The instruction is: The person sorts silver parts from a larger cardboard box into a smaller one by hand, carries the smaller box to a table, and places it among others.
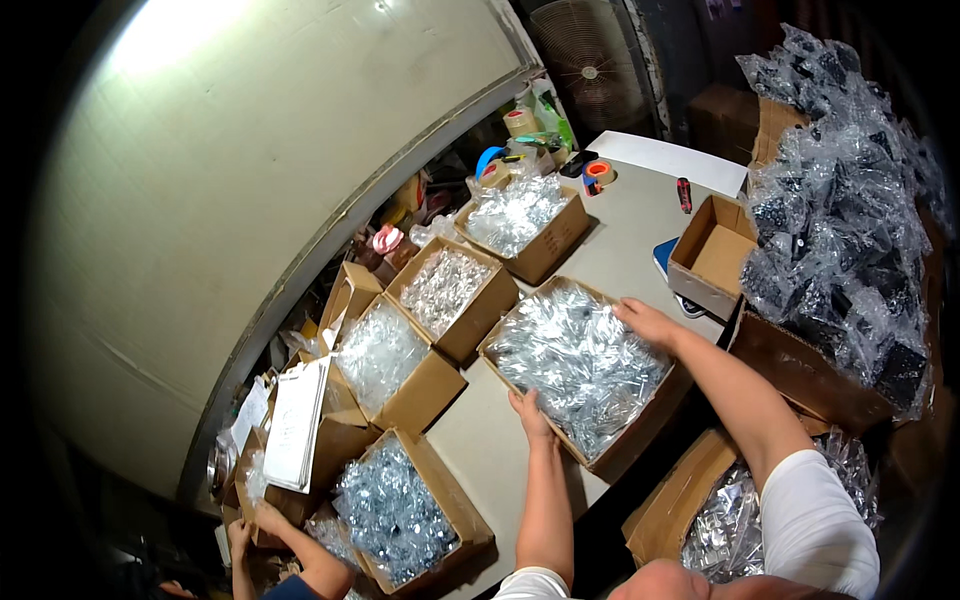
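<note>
My left hand (533,415) grips the near-left side of an open cardboard box (650,422). On its far-right side, my right hand (645,322) has its fingers hooked over the rim. Small clear plastic bags with silvery pieces inside (580,365) fill this box to the top. It rests at the table's right edge, slightly tilted as I see it. Close to its left stand a box of clear bags (425,395) and a box of small silvery packets (488,315). Nearer me is a box of bluish-silver packets (465,500).
Another full box (555,240) stands farther back on the table (640,220). A small open box (712,250) sits over a blue phone-like object (663,258). Bagged dark parts (840,220) pile high at right. Another person's hands (262,525) work at lower left, near papers (297,425).
</note>
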Available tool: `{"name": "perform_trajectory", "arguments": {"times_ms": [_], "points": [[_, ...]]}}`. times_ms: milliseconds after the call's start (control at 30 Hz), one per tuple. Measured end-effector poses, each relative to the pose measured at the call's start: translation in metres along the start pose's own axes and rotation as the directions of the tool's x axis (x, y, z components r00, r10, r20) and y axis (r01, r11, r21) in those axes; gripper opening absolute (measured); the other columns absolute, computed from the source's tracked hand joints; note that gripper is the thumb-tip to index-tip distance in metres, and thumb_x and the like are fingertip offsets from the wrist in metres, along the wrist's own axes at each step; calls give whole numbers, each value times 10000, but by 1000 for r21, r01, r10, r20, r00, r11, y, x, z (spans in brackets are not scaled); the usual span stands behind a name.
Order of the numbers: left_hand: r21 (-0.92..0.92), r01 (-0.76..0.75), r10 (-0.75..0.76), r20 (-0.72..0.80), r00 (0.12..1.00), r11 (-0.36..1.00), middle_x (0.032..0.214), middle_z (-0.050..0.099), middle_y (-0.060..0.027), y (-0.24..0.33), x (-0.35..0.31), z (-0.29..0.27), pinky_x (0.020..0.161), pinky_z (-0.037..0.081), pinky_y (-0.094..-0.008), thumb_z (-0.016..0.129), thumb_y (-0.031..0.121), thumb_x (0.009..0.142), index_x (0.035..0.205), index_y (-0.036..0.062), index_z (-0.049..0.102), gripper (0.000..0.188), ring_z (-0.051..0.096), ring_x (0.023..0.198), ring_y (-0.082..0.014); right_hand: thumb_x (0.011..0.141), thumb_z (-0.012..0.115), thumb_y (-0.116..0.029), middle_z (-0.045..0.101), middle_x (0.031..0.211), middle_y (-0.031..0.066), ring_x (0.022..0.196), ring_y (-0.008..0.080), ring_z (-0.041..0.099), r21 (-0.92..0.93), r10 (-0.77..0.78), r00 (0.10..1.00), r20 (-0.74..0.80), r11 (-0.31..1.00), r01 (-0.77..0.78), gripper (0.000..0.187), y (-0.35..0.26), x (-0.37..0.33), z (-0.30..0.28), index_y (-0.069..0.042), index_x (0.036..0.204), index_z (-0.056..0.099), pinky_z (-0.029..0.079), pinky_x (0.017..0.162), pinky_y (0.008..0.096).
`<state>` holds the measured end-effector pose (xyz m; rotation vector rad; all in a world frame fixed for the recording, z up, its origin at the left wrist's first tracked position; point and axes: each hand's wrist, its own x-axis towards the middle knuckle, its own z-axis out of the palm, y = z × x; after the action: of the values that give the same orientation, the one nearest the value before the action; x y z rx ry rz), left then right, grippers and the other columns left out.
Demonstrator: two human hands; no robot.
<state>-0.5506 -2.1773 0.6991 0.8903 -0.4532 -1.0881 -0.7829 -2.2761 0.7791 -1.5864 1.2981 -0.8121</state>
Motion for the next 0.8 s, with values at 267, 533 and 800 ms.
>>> {"name": "perform_trajectory", "arguments": {"times_ms": [267, 533, 800], "points": [[95, -21, 29, -88, 996, 995, 1291, 283, -206, -3, 8, -17, 898, 375, -372, 545, 193, 822, 1362, 37, 121, 704, 426, 1077, -268, 799, 545, -467, 466, 1163, 237, 1110, 361, 442, -436, -265, 952, -152, 883, 176, 600, -18, -89, -21, -21, 1194, 469, 341, 959, 389], [514, 93, -75, -55, 996, 853, 1417, 129, -224, 13, -205, -43, 1040, 191, -350, 525, 212, 858, 1376, 19, 107, 693, 204, 1300, -289, 764, 631, -339, 548, 1043, 170, 1004, 299, 526, -545, -178, 984, -24, 827, 136, 432, -81, -423, -122, -35, 1064, 563, 416, 877, 374], [485, -601, 224, 630, 744, 635, 1170, 504, -160, 40, -402, -15, 894, 389, -303, 556, 39, 826, 1196, -58, 423, 404, 498, 1041, -208, 770, 629, -93, 573, 771, 74, 719, 129, 532, 245, 276, -15, -961, 828, -504, 142, 144, -881, -96, -16, 851, 542, 439, 656, 277]]}}
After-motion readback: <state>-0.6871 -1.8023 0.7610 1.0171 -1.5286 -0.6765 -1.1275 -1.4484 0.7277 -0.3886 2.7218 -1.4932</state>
